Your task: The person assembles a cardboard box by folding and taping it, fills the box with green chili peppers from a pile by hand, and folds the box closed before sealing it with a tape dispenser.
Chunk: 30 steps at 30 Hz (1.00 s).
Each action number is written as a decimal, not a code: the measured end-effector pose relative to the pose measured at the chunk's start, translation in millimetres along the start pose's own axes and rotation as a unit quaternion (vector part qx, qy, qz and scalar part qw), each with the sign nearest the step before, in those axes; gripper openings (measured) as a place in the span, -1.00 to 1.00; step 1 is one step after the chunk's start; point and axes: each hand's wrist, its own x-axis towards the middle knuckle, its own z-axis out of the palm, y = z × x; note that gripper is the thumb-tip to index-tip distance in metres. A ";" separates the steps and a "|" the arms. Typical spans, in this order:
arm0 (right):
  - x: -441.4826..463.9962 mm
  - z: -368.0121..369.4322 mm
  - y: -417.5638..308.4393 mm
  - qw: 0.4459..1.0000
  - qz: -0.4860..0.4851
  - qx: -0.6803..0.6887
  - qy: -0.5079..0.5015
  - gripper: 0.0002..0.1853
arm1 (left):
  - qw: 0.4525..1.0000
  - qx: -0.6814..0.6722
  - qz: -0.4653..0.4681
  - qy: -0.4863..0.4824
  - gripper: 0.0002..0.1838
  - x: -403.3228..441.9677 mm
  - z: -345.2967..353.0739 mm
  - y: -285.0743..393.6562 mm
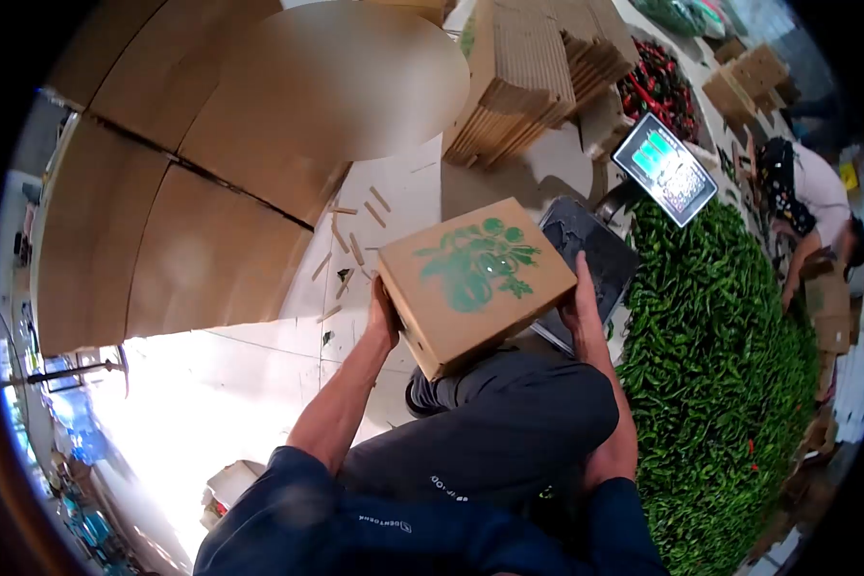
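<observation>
A closed cardboard box [461, 278] with a green vegetable print on its top is held above my knees, slightly tilted. My left hand [384, 312] grips its left end, with the fingers partly hidden by the box. At the right end my right hand [582, 300] presses against the side, thumb along the edge. Just beyond the box's right end is the dark platform of a scale [595, 254], and its lit display [664, 168] stands on a post above it.
Large stacked cartons [211, 192] rise at the left. Flattened cardboard [518, 86] stands at the top. Green peppers [720, 384] are heaped at the right, red peppers [660, 91] behind. Another person [816, 192] bends at the far right. Cardboard strips [356, 249] litter the floor.
</observation>
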 end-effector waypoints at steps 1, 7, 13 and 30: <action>3.5 5.2 -3.7 0.998 -0.002 -0.065 0.002 -0.29 | 0.999 -0.041 -0.006 -0.006 -0.21 -7.0 -10.3 -2.5; -84.2 144.1 -93.6 0.948 -0.066 -0.148 -0.273 -0.29 | 0.967 -0.191 0.113 -0.121 -0.22 -56.4 -53.0 92.1; -195.7 339.7 -167.8 0.859 -0.132 -0.014 -0.495 -0.42 | 0.928 -0.117 0.345 -0.080 -0.26 -200.5 -99.5 318.1; -241.6 701.9 -88.4 0.472 -0.541 -0.612 -0.333 -0.48 | 0.778 0.024 0.582 0.235 -0.34 -239.6 -200.4 624.5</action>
